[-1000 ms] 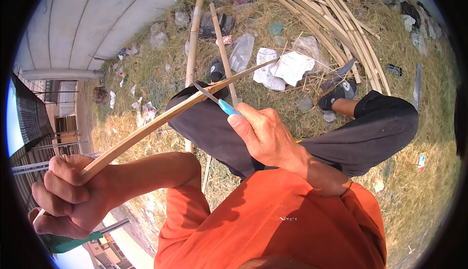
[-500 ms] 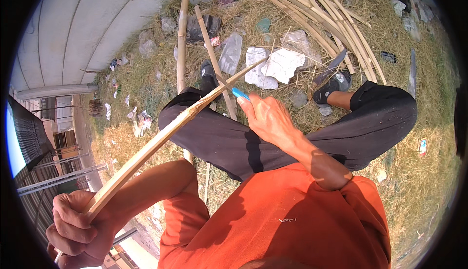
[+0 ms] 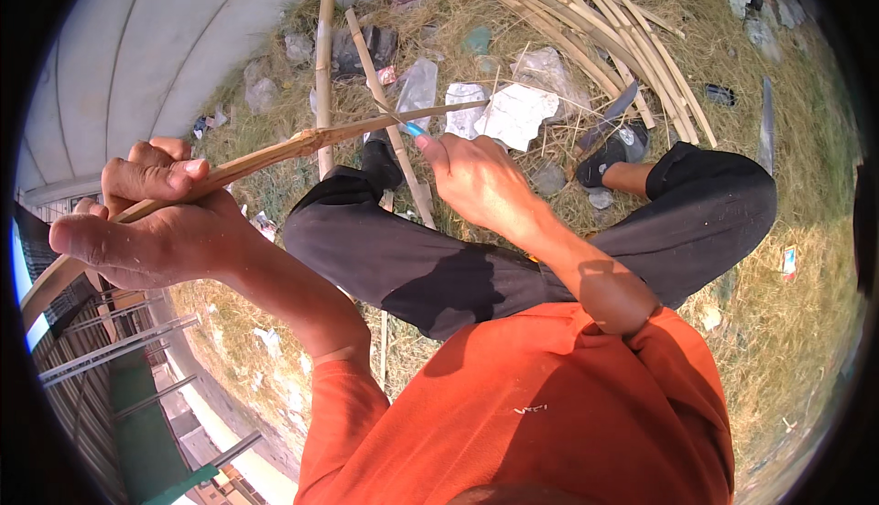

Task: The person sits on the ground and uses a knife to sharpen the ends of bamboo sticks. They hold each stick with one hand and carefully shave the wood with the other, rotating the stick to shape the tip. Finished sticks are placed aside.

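Note:
My left hand (image 3: 169, 217), raised at the left, grips a long split bamboo strip (image 3: 265, 150) between thumb and fingers. The strip runs past a knotted node and slants away to a thin far end over the white slabs. My right hand (image 3: 481, 175) is closed on a knife with a blue handle (image 3: 415, 129), mostly hidden by the fingers. Its narrow blade meets the strip beyond the node.
An upright bamboo pole (image 3: 324, 75) and a thinner stick (image 3: 380, 93) stand before me. Many split bamboo strips (image 3: 632, 38) lie at the far right. White slabs (image 3: 517, 116) and a large curved blade (image 3: 612, 119) lie near my feet. A pale wall (image 3: 137, 56) rises at left.
My left hand has risen and swung forward, turning its palm upward, and the strip now lies flatter. My right hand and the knife have shifted slightly left and away from me.

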